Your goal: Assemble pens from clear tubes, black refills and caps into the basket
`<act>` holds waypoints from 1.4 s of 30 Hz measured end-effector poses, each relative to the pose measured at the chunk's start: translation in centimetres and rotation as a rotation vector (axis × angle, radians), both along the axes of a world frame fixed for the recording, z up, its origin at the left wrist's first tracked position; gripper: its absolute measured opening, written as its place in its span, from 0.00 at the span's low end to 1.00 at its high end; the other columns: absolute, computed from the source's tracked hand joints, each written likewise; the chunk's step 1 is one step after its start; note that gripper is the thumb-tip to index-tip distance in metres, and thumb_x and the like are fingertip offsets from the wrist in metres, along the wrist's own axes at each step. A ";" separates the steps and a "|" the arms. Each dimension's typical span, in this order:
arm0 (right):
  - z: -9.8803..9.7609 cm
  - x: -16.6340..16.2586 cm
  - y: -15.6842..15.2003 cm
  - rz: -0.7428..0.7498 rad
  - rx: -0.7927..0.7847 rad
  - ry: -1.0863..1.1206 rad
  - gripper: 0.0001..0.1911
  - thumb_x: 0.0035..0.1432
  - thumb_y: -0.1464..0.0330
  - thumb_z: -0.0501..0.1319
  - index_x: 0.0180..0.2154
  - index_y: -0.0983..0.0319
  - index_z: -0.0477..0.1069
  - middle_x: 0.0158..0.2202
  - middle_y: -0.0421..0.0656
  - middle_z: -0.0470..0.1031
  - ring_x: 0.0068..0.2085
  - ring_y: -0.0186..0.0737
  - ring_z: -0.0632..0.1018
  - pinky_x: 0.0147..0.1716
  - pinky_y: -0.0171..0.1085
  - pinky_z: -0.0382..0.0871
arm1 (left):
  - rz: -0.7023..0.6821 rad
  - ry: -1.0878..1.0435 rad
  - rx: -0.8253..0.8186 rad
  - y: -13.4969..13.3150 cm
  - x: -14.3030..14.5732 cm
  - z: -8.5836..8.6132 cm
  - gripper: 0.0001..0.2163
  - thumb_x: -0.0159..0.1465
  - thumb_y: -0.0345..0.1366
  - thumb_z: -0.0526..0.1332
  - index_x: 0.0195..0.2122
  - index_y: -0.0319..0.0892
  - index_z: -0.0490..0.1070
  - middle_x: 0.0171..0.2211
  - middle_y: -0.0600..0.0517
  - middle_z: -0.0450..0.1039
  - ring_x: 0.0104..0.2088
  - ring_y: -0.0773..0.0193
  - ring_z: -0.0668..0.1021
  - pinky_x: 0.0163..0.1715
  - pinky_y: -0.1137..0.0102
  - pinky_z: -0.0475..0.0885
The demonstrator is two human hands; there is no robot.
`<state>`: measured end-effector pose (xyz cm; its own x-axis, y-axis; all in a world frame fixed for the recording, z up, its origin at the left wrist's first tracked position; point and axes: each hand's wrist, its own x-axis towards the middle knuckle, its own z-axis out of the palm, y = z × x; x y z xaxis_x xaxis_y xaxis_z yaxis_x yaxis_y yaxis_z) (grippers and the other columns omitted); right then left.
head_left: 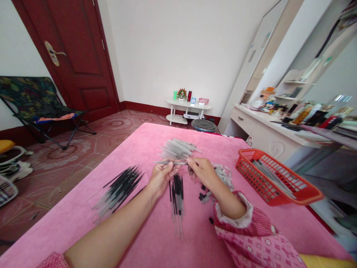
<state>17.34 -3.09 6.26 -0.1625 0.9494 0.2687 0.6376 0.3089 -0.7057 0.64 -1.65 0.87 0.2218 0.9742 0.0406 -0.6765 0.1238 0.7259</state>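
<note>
- Item under inspection: one grey stick [181, 163], slim and pen-like, held just above the pink-covered table [200, 230], on the near side of a pile of pale sticks [178, 149].
- Axis: the stick lies crosswise to the wearer, close to level, running from the left hand [161, 178] to the right hand [201, 170].
- Position relative to fingers: the left thumb and fingers cross the stick along its length, with a thin end projecting beyond them to the left; the right fingers are at its opposite end.
- Nearer hand: neither; both are in contact, with a short exposed length between them.
- Left fingers: pinching the stick between thumb and fingertips.
- Right fingers: drawn together, apparently pinching the right-hand end; what lies inside that grip is hidden.
- Appearance: dull grey, straight as far as visible, tapering towards the left. Surface markings cannot be read owing to blur.
- Surroundings: a small group of dark sticks [177, 190] lies between the forearms, roughly lengthwise to the wearer; a larger black-and-grey pile [119, 193] lies left of the left forearm.
- Right side: whitish short pieces [224, 175] are heaped beside the right forearm, with black bits [205, 196] near them; beyond stands a red basket [306, 193] containing grey lengths.
</note>
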 end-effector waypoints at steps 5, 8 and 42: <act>-0.1 0.2 0.1 0.005 0.035 0.024 0.16 0.57 0.59 0.53 0.25 0.62 0.68 0.21 0.38 0.71 0.23 0.33 0.70 0.23 0.30 0.61 | -0.013 0.008 0.006 0.1 0.0 -0.2 0.10 0.53 0.32 0.66 0.35 0.36 0.70 0.36 0.47 0.77 0.34 0.66 0.79 0.36 0.73 0.73; 0.0 0.1 0.0 0.008 -0.006 0.004 0.21 0.59 0.57 0.49 0.22 0.62 0.66 0.19 0.38 0.69 0.21 0.33 0.70 0.22 0.31 0.60 | -0.011 0.019 0.007 0.0 0.1 -0.1 0.10 0.53 0.32 0.66 0.35 0.36 0.70 0.35 0.47 0.77 0.33 0.66 0.79 0.35 0.73 0.73; -0.8 7.0 1.9 -0.436 -0.137 -0.719 0.09 0.49 0.67 0.60 0.33 0.57 0.76 0.36 0.46 0.76 0.39 0.44 0.75 0.32 0.36 0.62 | -0.054 0.185 0.087 -0.7 0.2 0.7 0.17 0.56 0.43 0.61 0.42 0.37 0.72 0.19 0.57 0.61 0.17 0.74 0.62 0.17 0.77 0.56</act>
<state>24.30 -1.23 5.43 0.1382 0.9833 0.1180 0.9871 -0.1271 -0.0973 0.81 -2.35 1.55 0.2849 0.9554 0.0781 -0.5246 0.0872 0.8469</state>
